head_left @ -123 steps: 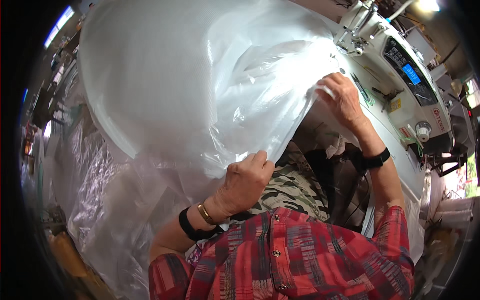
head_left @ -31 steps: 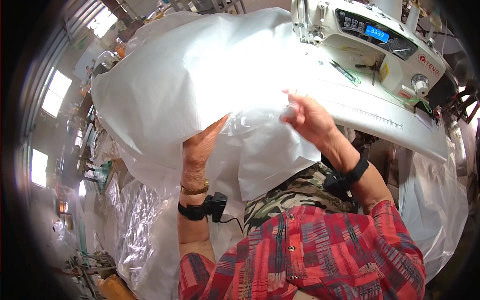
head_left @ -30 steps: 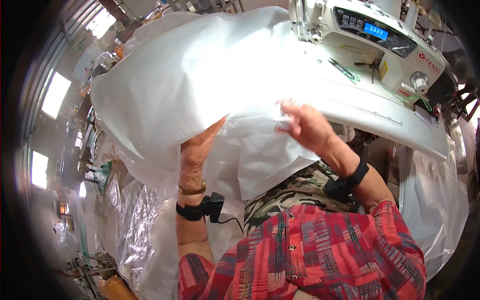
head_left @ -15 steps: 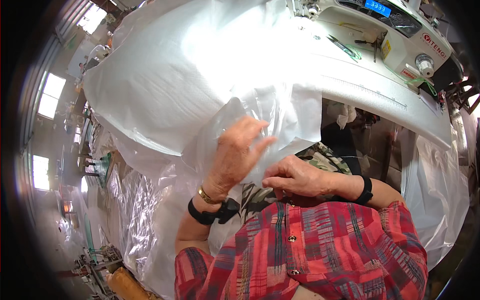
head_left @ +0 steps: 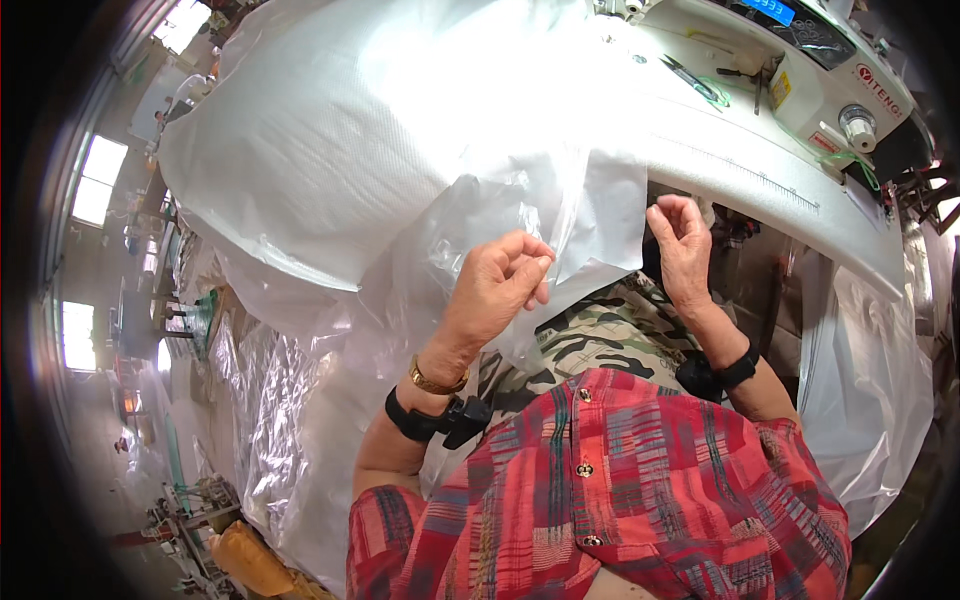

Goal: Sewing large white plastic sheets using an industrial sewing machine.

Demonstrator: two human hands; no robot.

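A large sheet of white woven plastic (head_left: pixel 330 130) spreads over the table and down toward my lap, with clear plastic film (head_left: pixel 470 220) lying in folds on its near part. My left hand (head_left: pixel 502 280) is closed in a pinch at the film, where a crease runs to its fingertips. To its right, my right hand (head_left: pixel 684 250) is raised beside the sheet's right edge, near the table front. Its fingers are curled toward the thumb; whatever may be between them is too small to make out.
A sewing machine (head_left: pixel 815 85) stands at the far right on a white table (head_left: pixel 720 150) with a ruler scale along its front. Thread snips (head_left: pixel 690 78) lie on it. More clear plastic hangs at the right (head_left: pixel 865 390) and is heaped at the left (head_left: pixel 285 430).
My right hand has moved up and right from my lap to beside the sheet's edge. My left hand, spread and blurred before, has closed into a pinch slightly farther right.
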